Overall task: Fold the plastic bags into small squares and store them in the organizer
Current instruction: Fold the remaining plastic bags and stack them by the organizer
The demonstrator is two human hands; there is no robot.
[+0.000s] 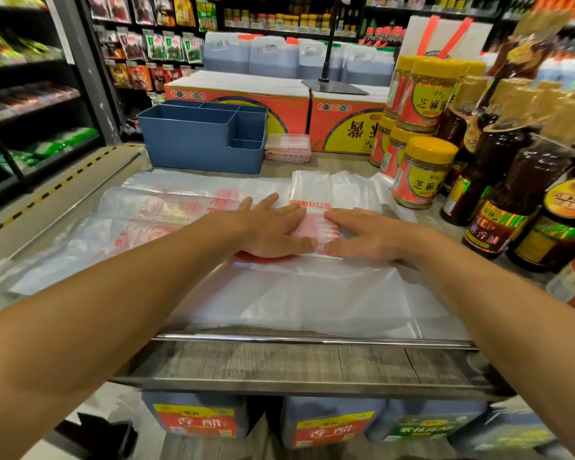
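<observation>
Both flat — left hand point(273, 232), right hand point(362, 234) — pressing folded bag point(317, 232)

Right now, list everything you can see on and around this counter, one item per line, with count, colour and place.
folded bag: one, clear with red print, counter centre, under both hands
flat plastic bags: several, clear with red print, spread over counter
organizer: one, blue, back left, compartments look empty
folded bag stack: one, clear-red, right of organizer
sesame paste jars: several, yellow lids, right
oil bottles: several, dark, far right
cartons: two, red-yellow, behind organizer
left hand: flat, pressing folded bag
right hand: flat, pressing folded bag
</observation>
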